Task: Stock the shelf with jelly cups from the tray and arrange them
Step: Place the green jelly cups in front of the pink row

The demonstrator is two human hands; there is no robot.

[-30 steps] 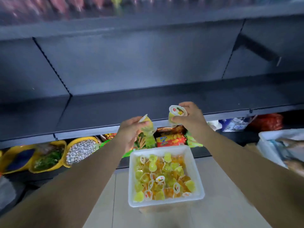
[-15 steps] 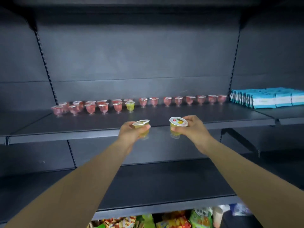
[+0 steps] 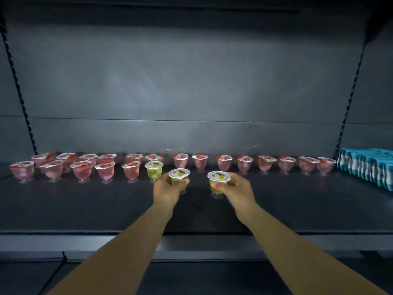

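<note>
**Both hands now over the shelf, cups near set-down**

Since 0.5 s ago: hands went from in front of the shelf edge to out over the shelf (image 3: 63, 209) deck, up close to the front row of cups. View also closer and higher; lower shelves dropped out of frame.

Pose: both forearms reach forward from bottom of frame, converging slightly. Left hand (image 3: 167, 188) has fingers curled round the bowl of a yellow cup (image 3: 179, 177), thumb on the near side. Right hand (image 3: 236, 187) grips a second yellow cup (image 3: 218, 181) from its right side, fingers wrapped on the bowl.

Orientation: both held cups upright, long axis vertical, foil lid up, stem foot down. Right cup's foot is at or just above the shelf; contact can't be confirmed. Left cup's foot is partly hidden by the hand.

Location: held cups sit side by side but apart, just in front of the row. A third yellow cup (image 3: 154, 170) stands on the shelf just left of the left-hand cup, in the front row next to the pink cups (image 3: 83, 170). Pink cups run in two rows on the left, single row to the right.

Labels: lids are white with a fruit picture and a small red logo; text unreadable. Teal packs (image 3: 368, 165) at far right, print blurred.
</note>
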